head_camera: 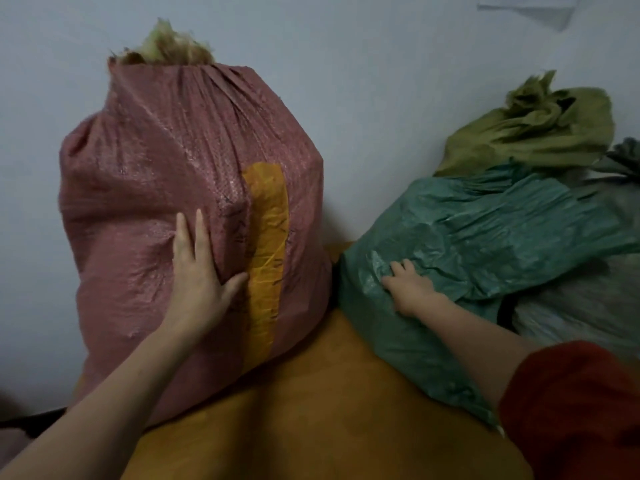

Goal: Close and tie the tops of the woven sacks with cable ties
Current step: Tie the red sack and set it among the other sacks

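Observation:
A tall pink woven sack point(145, 174) stands upright against the wall, its top gathered with frayed yellowish fibres sticking out. A strip of yellow tape runs down its front. My left hand point(201, 271) presses flat on its front with straight fingers. To the right a green woven sack point(485, 230) lies lower, its top loose and crumpled. My right hand point(408, 289) grips a fold of the green sack's fabric with curled fingers. No cable tie is visible.
An olive-green sack point(526, 136) with a bunched top sits behind the green one. A greyish sack point(581, 306) lies at the far right. All rest on an orange surface point(329, 393) against a pale wall point(363, 81).

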